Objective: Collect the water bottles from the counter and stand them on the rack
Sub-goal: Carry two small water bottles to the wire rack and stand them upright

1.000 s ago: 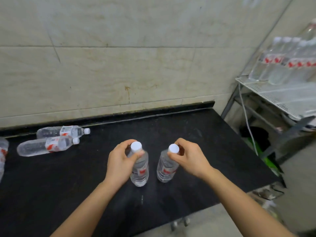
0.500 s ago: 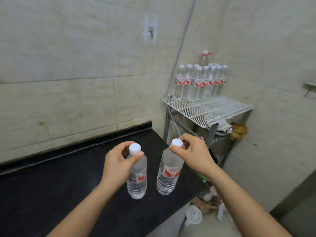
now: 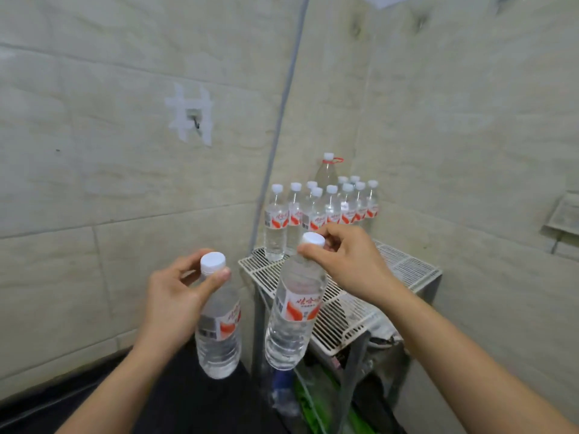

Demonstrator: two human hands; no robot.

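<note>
My left hand (image 3: 174, 300) grips a clear water bottle (image 3: 221, 332) by its neck, just under the white cap, and holds it in the air above the black counter's right end. My right hand (image 3: 351, 261) pinches the neck of a second bottle (image 3: 293, 314), which hangs tilted over the front left part of the white wire rack (image 3: 404, 270). Both bottles carry red and white labels. Several more bottles (image 3: 319, 211) stand upright in a cluster at the rack's back left corner.
A taller bottle with a red ring (image 3: 327, 170) stands behind the cluster. The black counter (image 3: 194, 402) lies at lower left, its end next to the rack's leg. Green and dark clutter (image 3: 316, 399) sits under the rack. Tiled walls meet in the corner behind it.
Both hands have lifted their bottles off the counter and carried them right toward the rack. The view has swung right and up, and the bottles lying on the counter have left it.
</note>
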